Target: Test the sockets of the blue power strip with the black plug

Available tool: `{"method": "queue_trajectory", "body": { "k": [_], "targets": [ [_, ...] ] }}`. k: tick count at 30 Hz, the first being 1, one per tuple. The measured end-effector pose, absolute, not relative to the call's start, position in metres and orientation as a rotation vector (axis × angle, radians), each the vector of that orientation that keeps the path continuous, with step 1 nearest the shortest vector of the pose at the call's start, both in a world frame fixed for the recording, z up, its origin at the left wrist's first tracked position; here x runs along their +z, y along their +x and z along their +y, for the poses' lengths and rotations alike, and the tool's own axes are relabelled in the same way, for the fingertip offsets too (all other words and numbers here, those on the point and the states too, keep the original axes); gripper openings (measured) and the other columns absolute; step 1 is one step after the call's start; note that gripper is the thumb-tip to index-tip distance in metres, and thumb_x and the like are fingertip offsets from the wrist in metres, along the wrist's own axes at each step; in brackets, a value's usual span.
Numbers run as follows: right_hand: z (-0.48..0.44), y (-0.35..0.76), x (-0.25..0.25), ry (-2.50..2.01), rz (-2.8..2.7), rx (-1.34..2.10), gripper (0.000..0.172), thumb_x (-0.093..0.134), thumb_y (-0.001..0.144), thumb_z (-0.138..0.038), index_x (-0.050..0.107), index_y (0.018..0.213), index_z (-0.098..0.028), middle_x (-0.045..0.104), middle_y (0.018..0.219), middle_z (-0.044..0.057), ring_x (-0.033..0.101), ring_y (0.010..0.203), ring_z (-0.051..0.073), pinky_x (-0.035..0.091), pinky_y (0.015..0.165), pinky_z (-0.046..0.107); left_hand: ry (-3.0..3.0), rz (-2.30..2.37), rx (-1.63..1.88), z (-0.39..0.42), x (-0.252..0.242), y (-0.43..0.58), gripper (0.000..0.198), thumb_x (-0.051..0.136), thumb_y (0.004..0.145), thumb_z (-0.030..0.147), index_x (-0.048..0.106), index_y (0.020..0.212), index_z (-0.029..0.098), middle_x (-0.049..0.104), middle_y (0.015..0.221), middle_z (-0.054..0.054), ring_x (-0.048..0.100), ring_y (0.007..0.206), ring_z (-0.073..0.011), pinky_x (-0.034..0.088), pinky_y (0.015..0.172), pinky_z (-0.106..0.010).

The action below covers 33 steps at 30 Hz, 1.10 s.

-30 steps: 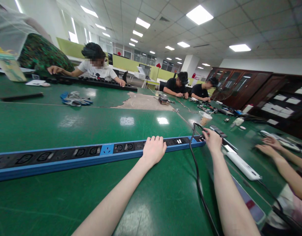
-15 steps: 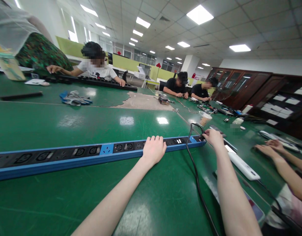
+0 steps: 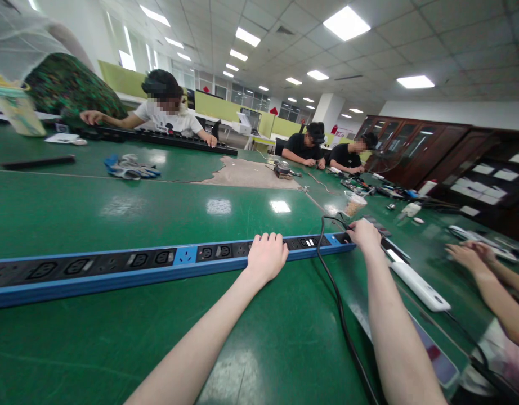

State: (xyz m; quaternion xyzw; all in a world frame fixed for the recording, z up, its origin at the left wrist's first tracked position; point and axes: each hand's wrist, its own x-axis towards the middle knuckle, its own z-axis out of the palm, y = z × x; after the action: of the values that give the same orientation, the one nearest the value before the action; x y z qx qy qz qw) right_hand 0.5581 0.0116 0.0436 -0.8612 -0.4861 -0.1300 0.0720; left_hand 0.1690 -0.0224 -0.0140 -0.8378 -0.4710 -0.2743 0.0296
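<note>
A long blue power strip (image 3: 150, 277) with black socket modules lies across the green table, its left end out of view. My left hand (image 3: 267, 259) is wrapped over the strip right of its middle, fingers on the far edge. At the strip's right end, my right hand (image 3: 365, 234) pinches the plug end of a black cable (image 3: 338, 298). The fingers hide most of the plug, and I cannot tell whether it sits inside a socket. From there the cable loops over the strip and runs down toward the front edge.
Right of my right hand lies a white power strip (image 3: 420, 287). Beyond are a plastic cup (image 3: 354, 202), gloves (image 3: 130, 167) and a bare brown patch (image 3: 246, 173). Another person's hands (image 3: 466, 254) are at right; several people sit across the table.
My right hand has come down slightly with the plug, closer to the strip's right end, and the cable loop has dropped and shifted left. My left hand keeps its hold on the strip.
</note>
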Motion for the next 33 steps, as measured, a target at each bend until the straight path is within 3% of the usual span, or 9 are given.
{"method": "queue_trajectory", "body": {
  "k": [9, 14, 18, 23, 28, 33],
  "targets": [
    [0.025, 0.585, 0.065, -2.679, -1.628, -0.214, 0.041, 0.082, 0.072, -0.049, 0.083, 0.109, -0.030, 0.077, 0.114, 0.012, 0.072, 0.105, 0.033, 0.056, 0.090, 0.042, -2.580, -1.446, -0.856, -0.023, -0.013, 0.169, 0.038, 0.035, 0.107, 0.038, 0.066, 0.106, 0.017, 0.072, 0.107, -0.013, 0.064, 0.102, -0.0293, 0.041, 0.092, -0.045],
    [0.046, 0.586, 0.078, -2.741, -1.685, -0.134, 0.038, 0.089, 0.063, -0.041, 0.082, 0.097, -0.024, 0.078, 0.099, 0.014, 0.074, 0.097, 0.032, 0.057, 0.084, 0.039, -2.602, -1.448, -0.856, -0.021, -0.012, 0.167, 0.038, 0.034, 0.107, 0.038, 0.066, 0.108, 0.017, 0.072, 0.108, -0.013, 0.064, 0.103, -0.0292, 0.041, 0.092, -0.044],
    [0.052, 0.581, 0.082, -2.800, -1.732, -0.061, 0.030, 0.089, 0.064, -0.036, 0.080, 0.089, -0.022, 0.076, 0.088, 0.012, 0.074, 0.093, 0.029, 0.057, 0.085, 0.037, -2.621, -1.457, -0.847, -0.020, -0.011, 0.166, 0.037, 0.035, 0.107, 0.039, 0.066, 0.109, 0.017, 0.072, 0.109, -0.013, 0.064, 0.104, -0.0291, 0.041, 0.093, -0.044],
    [0.047, 0.578, 0.082, -2.802, -1.736, -0.159, 0.029, 0.086, 0.069, -0.041, 0.080, 0.092, -0.024, 0.077, 0.096, 0.012, 0.074, 0.099, 0.031, 0.056, 0.087, 0.040, -2.617, -1.447, -0.858, -0.020, -0.012, 0.166, 0.037, 0.035, 0.107, 0.039, 0.066, 0.107, 0.017, 0.072, 0.108, -0.013, 0.064, 0.103, -0.0286, 0.041, 0.092, -0.044],
    [0.056, 0.578, 0.087, -2.854, -1.729, 0.004, 0.024, 0.087, 0.066, -0.034, 0.080, 0.086, -0.022, 0.077, 0.082, 0.010, 0.074, 0.093, 0.029, 0.057, 0.086, 0.036, -2.622, -1.446, -0.856, -0.019, -0.012, 0.166, 0.038, 0.035, 0.107, 0.039, 0.065, 0.108, 0.017, 0.072, 0.109, -0.013, 0.064, 0.104, -0.0282, 0.042, 0.093, -0.043],
    [0.048, 0.582, 0.081, -2.756, -1.757, -0.156, 0.030, 0.088, 0.062, -0.039, 0.080, 0.086, -0.021, 0.077, 0.084, 0.012, 0.075, 0.090, 0.030, 0.057, 0.084, 0.038, -2.624, -1.463, -0.848, -0.020, -0.010, 0.165, 0.038, 0.035, 0.107, 0.039, 0.066, 0.110, 0.018, 0.073, 0.110, -0.012, 0.064, 0.105, -0.0285, 0.042, 0.093, -0.043]
  ]
}}
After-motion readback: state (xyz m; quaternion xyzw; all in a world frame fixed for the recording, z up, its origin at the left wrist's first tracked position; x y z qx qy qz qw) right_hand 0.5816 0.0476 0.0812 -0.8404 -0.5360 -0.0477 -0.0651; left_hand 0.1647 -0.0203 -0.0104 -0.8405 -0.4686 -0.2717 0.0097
